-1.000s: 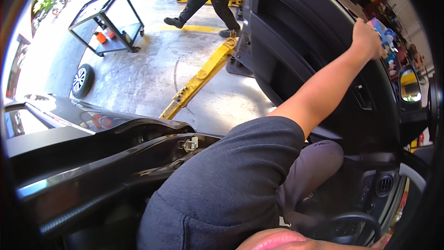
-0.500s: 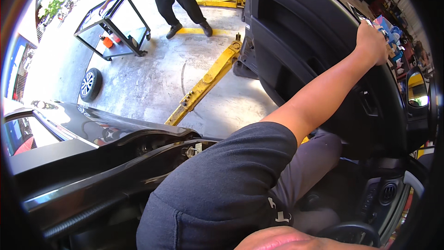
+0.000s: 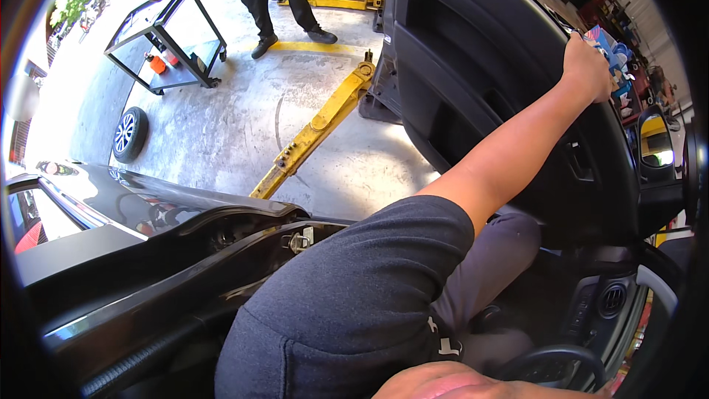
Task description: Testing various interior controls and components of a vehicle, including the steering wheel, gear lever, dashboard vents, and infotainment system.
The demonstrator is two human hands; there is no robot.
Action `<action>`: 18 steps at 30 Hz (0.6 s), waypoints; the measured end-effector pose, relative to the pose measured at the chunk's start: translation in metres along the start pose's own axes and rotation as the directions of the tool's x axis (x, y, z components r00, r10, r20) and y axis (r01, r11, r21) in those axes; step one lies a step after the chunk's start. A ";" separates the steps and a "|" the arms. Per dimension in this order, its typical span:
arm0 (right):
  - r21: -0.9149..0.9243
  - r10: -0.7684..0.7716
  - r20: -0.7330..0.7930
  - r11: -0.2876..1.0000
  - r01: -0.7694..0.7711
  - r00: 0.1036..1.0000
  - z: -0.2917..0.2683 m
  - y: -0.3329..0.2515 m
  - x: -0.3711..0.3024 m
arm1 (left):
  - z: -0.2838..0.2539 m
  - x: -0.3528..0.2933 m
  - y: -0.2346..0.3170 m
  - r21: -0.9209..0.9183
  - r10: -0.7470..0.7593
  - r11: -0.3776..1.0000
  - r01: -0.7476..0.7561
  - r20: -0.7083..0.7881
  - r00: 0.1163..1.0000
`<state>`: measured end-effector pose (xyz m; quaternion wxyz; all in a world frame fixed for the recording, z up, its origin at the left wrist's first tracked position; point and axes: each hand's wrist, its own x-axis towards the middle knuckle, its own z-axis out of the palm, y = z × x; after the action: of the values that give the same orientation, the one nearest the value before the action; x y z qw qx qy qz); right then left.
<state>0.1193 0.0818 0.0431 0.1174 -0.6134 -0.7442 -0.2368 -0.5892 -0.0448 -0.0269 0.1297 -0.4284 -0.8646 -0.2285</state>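
My left arm stretches up and across to the open black car door (image 3: 509, 37). My left hand (image 3: 587, 68) is closed over the door's upper edge, its fingertips hidden behind the edge. Below it are the inner door handle (image 3: 580, 161) and the side mirror (image 3: 656, 144). My right arm (image 3: 517, 389) shows only along the lower edge, near the dark steering wheel (image 3: 550, 357). The right hand is almost wholly cut off, so its fingers cannot be made out.
A yellow lift arm (image 3: 317, 129) lies across the concrete floor outside. Beyond it, a person (image 3: 277, 0) stands with one hand at a black cart (image 3: 166, 37) holding an orange bottle. A loose wheel (image 3: 131, 135) stands left, near the open door frame.
The view has swung slightly, so the floor, cart and wheel sit farther left. The person by the cart has shifted their feet. My left hand keeps its hold on the door edge.
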 end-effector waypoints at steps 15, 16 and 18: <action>-0.071 -0.055 0.081 0.996 0.061 0.995 0.057 0.077 0.028 | -0.035 -0.028 0.005 -0.010 -0.087 0.996 0.087 -0.122 0.989; 0.079 0.046 -0.035 0.996 -0.043 0.998 0.037 0.020 0.020 | -0.023 -0.009 -0.019 0.117 0.010 0.993 0.016 -0.220 0.975; 0.344 0.263 0.039 0.902 -0.260 0.964 -0.015 -0.052 -0.010 | -0.005 0.016 -0.030 0.125 0.034 0.992 -0.029 -0.035 0.999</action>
<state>0.0690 0.0584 0.0406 0.2574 -0.6764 -0.6846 -0.0868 -0.6226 -0.0521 -0.0246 0.1759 -0.4288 -0.8676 -0.1801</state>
